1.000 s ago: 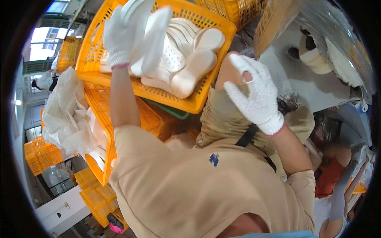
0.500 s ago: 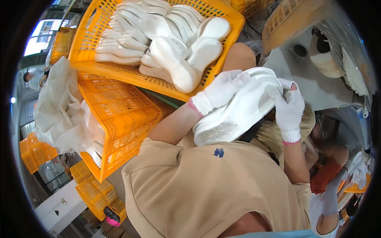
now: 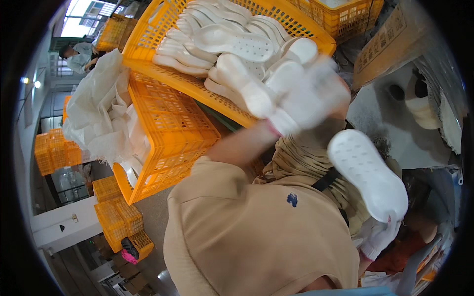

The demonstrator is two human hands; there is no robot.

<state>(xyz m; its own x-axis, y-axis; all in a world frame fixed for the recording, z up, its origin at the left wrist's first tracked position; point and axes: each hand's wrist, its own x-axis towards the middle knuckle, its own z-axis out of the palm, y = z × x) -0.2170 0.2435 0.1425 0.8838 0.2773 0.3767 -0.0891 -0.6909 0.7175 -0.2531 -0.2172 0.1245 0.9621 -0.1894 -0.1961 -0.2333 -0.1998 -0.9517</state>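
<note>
White foam shoe soles [image 3: 244,89] fill a yellow plastic crate [image 3: 192,93] ahead of me; a sole with small holes [image 3: 234,42] lies across the top of the pile. My left hand [image 3: 313,96], in a white knit glove, is beside the crate's right edge, in front of the nearest soles. Motion smears its fingers, so their state does not show. Lower right, my gloved right hand [image 3: 382,237] grips one end of a white sole [image 3: 370,172]. That sole is tilted, with rows of small dimples at its far end.
Under the full crate a second yellow crate [image 3: 168,133] holds white cloth [image 3: 98,103]. More crates [image 3: 118,222] stand on the floor at left. A grey machine surface [image 3: 385,113] and a cardboard box [image 3: 385,42] are at right. Another person [image 3: 76,56] is far left.
My hands have parted: the left moved toward the crate, the right lowered to the right with a sole. A sole with holes now shows on top of the pile. The view has shifted.
</note>
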